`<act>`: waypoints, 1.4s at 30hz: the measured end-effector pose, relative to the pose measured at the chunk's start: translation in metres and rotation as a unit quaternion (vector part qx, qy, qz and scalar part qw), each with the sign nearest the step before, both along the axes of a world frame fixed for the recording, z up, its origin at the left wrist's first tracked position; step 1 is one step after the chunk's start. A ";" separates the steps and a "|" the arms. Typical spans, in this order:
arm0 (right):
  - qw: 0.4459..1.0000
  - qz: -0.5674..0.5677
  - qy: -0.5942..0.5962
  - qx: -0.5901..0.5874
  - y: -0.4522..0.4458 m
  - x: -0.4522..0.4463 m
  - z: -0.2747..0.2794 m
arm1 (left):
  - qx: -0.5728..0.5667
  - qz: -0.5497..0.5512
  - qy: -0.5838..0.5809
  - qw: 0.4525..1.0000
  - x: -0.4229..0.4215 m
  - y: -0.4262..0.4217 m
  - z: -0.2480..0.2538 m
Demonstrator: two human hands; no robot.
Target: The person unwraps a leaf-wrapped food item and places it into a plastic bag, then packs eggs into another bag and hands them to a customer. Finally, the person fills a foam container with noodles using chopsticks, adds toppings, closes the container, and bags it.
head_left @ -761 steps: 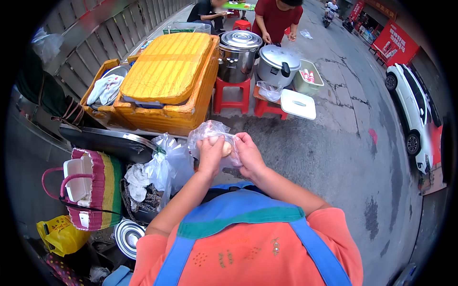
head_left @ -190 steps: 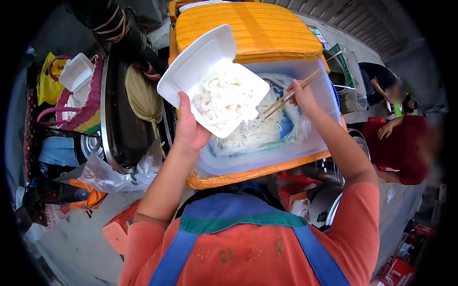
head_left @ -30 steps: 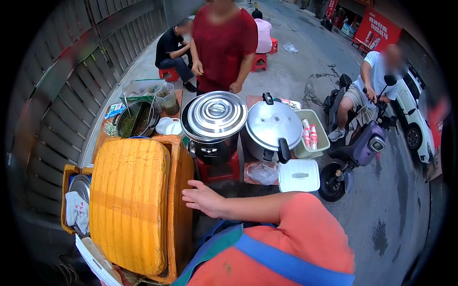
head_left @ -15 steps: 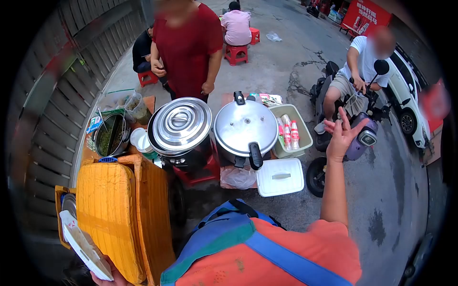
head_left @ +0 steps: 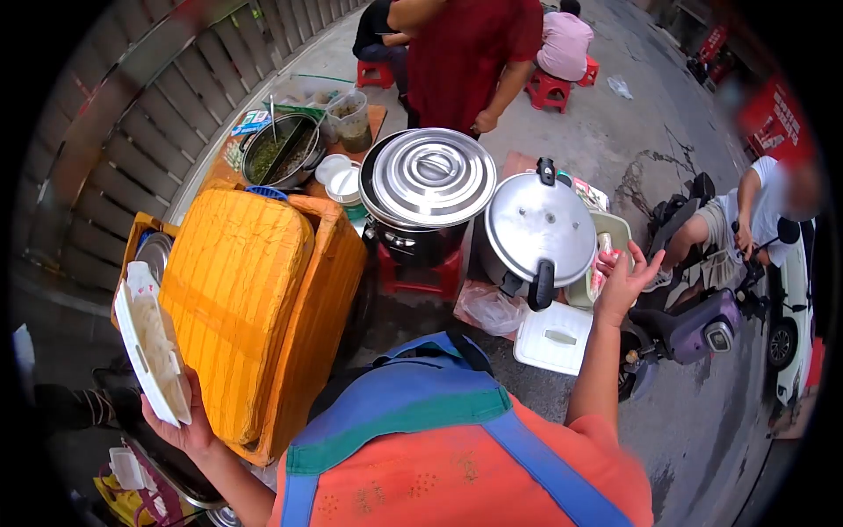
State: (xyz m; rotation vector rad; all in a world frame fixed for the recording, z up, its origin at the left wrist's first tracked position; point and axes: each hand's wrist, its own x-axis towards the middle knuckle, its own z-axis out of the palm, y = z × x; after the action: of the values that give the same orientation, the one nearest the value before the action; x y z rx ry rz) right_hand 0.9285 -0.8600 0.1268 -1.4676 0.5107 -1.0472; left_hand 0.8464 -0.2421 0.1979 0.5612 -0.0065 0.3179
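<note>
White foam box (head_left: 139, 364) is in my L hand (head_left: 189, 422), tilted, out past the far side of the taped orange box (head_left: 312, 325). Pale noodles (head_left: 158, 347) are in it, so that bit's done; foam box not closed, so shutting it is undone AFAICT. No topping that I can see, but view's steep & small, can't be sure. Orange lid (head_left: 233, 307) is on the taped box. My R hand (head_left: 622, 285) is wide, fingers spread, nothing in it, up by the pale green tub (head_left: 612, 224) w/ red-white packs; can't tell if it's touching

Around: steel pot w/ its lid (head_left: 433, 180) on a red stool, pressure cooker (head_left: 540, 224) right beside, plastic bag (head_left: 492, 307) & flat white lid (head_left: 549, 342) nearer me. Beyond the orange box, a divided pot (head_left: 281, 149) w/ green bits & a clear tub (head_left: 349, 123) on a low board

Outdoors, street w/ cracked grey ground. Slatted fence (head_left: 132, 114) on L; person in dark red (head_left: 465, 53) stands behind the pots, one in pink (head_left: 565, 42) sits farther back. Scooter (head_left: 694, 329) w/ rider on R, white car behind
</note>
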 end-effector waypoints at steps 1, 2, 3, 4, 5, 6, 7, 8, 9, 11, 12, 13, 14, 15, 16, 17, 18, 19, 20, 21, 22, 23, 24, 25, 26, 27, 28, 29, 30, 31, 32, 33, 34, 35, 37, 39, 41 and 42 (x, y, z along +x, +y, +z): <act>0.999 0.032 0.022 -0.004 0.017 0.010 -0.005 | -0.008 0.019 0.013 1.000 0.000 0.006 0.001; 0.997 0.059 0.047 -0.008 0.037 0.020 -0.010 | -0.007 0.012 0.020 1.000 0.003 0.022 -0.004; 0.992 0.108 0.057 -0.014 0.059 0.033 -0.011 | -0.007 0.011 0.015 1.000 0.005 0.030 -0.006; 0.984 0.161 0.075 -0.028 0.083 0.050 -0.010 | -0.007 0.009 0.009 1.000 0.008 0.032 -0.008; 0.971 0.219 0.083 -0.039 0.104 0.069 -0.010 | -0.011 -0.003 -0.004 1.000 0.017 0.040 -0.013; 0.955 0.277 0.091 -0.050 0.125 0.089 -0.010 | -0.015 -0.015 -0.018 1.000 0.026 0.045 -0.016; 0.937 0.334 0.086 -0.045 0.148 0.115 -0.006 | -0.013 -0.007 -0.004 1.000 0.038 0.043 -0.013; 0.917 0.389 0.082 -0.041 0.171 0.145 -0.004 | -0.010 0.001 0.006 1.000 0.052 0.045 -0.015; 0.895 0.436 0.091 -0.004 0.194 0.178 -0.004 | -0.004 0.003 0.000 1.000 0.069 0.044 -0.012; 0.823 0.537 0.136 0.125 0.252 0.252 0.001 | 0.016 0.046 0.026 0.998 0.107 0.041 -0.011; 0.769 0.585 0.171 0.191 0.283 0.292 0.001 | 0.018 0.057 0.028 0.998 0.126 0.041 -0.015; 0.721 0.633 0.186 0.212 0.308 0.339 -0.018 | 0.016 0.055 0.032 0.998 0.145 0.041 -0.019; 0.688 0.646 0.230 0.236 0.337 0.382 -0.037 | 0.017 0.050 0.033 0.998 0.170 0.042 -0.021; 0.661 0.647 0.252 0.285 0.365 0.432 -0.067 | 0.029 0.061 0.041 0.997 0.197 0.037 -0.020; 0.647 0.628 0.268 0.340 0.392 0.485 -0.100 | 0.041 0.071 0.049 0.995 0.224 0.032 -0.020; 0.654 0.607 0.271 0.361 0.416 0.525 -0.116 | 0.013 0.097 0.073 0.993 0.247 0.030 -0.024; 0.677 0.574 0.280 0.365 0.438 0.563 -0.140 | -0.015 0.123 0.096 0.988 0.269 0.028 -0.028; 0.698 0.533 0.273 0.393 0.456 0.592 -0.161 | 0.071 0.139 0.120 0.981 0.291 0.025 -0.029; 0.716 0.492 0.270 0.416 0.471 0.615 -0.181 | 0.068 0.147 0.125 0.979 0.308 0.026 -0.033; 0.722 0.466 0.227 0.458 0.482 0.640 -0.200 | 0.030 0.117 0.097 0.988 0.325 0.031 -0.037; 0.725 0.439 0.183 0.498 0.490 0.657 -0.207 | 0.000 0.093 0.080 0.992 0.339 0.038 -0.043; 0.745 0.390 0.142 0.522 0.497 0.669 -0.216 | -0.031 0.068 0.064 0.995 0.353 0.045 -0.049; 0.771 0.343 0.144 0.517 0.503 0.676 -0.225 | -0.034 0.077 0.071 0.994 0.359 0.052 -0.058; 0.776 0.332 0.167 0.509 0.507 0.681 -0.228 | -0.063 0.072 0.062 0.993 0.369 0.058 -0.066; 0.781 0.320 0.190 0.501 0.511 0.683 -0.231 | -0.091 0.068 0.053 0.992 0.378 0.064 -0.072; 0.782 0.321 0.194 0.497 0.512 0.681 -0.236 | -0.066 0.038 0.030 0.997 0.389 0.070 -0.078; 0.808 0.435 0.207 0.340 0.510 0.668 -0.226 | -0.070 0.042 0.030 0.996 0.403 0.074 -0.078; 0.802 0.533 0.212 0.169 0.508 0.653 -0.217 | -0.037 0.079 0.064 0.994 0.417 0.078 -0.076; 0.735 0.634 0.239 0.041 0.504 0.638 -0.209 | -0.004 0.116 0.097 0.988 0.432 0.082 -0.076; 0.707 0.663 0.199 -0.144 0.503 0.631 -0.221 | -0.022 0.107 0.093 0.990 0.448 0.086 -0.076; 0.653 0.668 0.150 -0.324 0.501 0.625 -0.233 | -0.039 0.097 0.088 0.991 0.464 0.089 -0.076; 0.651 0.669 0.152 -0.327 0.496 0.615 -0.230 | -0.040 0.107 0.086 0.990 0.479 0.083 -0.069; 0.628 0.663 0.025 -0.407 0.491 0.602 -0.217 | -0.044 0.108 0.086 0.989 0.493 0.079 -0.069; 0.590 0.643 -0.103 -0.477 0.485 0.590 -0.200 | -0.032 0.124 0.086 0.988 0.505 0.076 -0.069; 0.538 0.611 -0.098 -0.572 0.461 0.578 -0.154 | -0.021 0.139 0.085 0.986 0.522 0.070 -0.070; 0.481 0.569 -0.094 -0.661 0.441 0.584 -0.140 | -0.018 0.119 0.066 0.990 0.532 0.067 -0.076; 0.551 0.513 -0.152 -0.640 0.427 0.595 -0.141 | -0.038 0.108 0.059 0.992 0.533 0.068 -0.087; 0.550 0.512 -0.151 -0.642 0.424 0.598 -0.143 | -0.056 0.097 0.055 0.992 0.533 0.068 -0.092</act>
State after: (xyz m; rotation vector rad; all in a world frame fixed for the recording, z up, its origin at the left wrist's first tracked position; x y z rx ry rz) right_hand 1.5269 -0.4361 -0.0161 -2.1746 -1.6374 -0.5093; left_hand 1.3798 -0.1737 0.1063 0.4676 0.1714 0.4733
